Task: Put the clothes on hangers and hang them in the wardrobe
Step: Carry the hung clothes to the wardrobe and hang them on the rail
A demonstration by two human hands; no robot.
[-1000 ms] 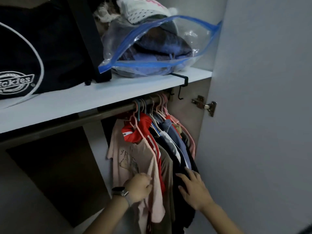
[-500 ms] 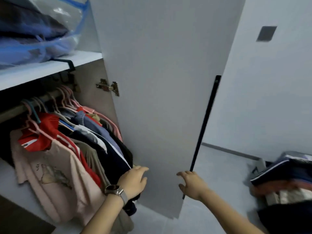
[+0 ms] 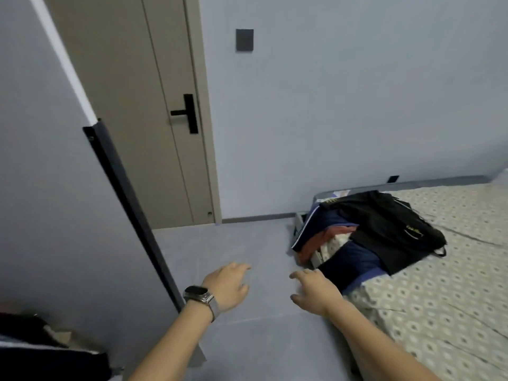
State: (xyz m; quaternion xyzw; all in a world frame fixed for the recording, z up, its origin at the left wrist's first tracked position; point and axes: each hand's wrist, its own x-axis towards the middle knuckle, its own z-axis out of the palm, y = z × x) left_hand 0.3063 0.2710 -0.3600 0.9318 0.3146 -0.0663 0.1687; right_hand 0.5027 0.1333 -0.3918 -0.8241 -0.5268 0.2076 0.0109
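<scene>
1. Up front, the left hand (image 3: 229, 287) reaches out over the grey floor (image 3: 247, 248) with its fingers loosely spread and nothing in its grasp; a watch (image 3: 199, 296) with a metal band sits on its wrist.
2. Just beside it, the right hand (image 3: 314, 291) is stretched forward too, fingers relaxed and slightly bent, holding nothing. Its fingertips are close to the near edge of the pile of clothes (image 3: 365, 237), but whether they touch it cannot be told.
3. That pile lies on the corner of the bed (image 3: 445, 284): a black garment on top, dark blue pieces under it, a strip of red-orange cloth on the left side.
4. The bed wears a beige cover with a dotted pattern and stands along the pale wall (image 3: 343, 119).
5. At left, the open wardrobe door (image 3: 49, 188) shows its grey face and a long black edge handle (image 3: 132, 213).
6. In the lower left corner, dark clothing (image 3: 41, 350) shows beside the wardrobe door.
7. Farther back is a beige room door (image 3: 137, 105) with a black lever handle (image 3: 187, 113), and a dark square switch plate (image 3: 244, 40) on the wall beside it.
</scene>
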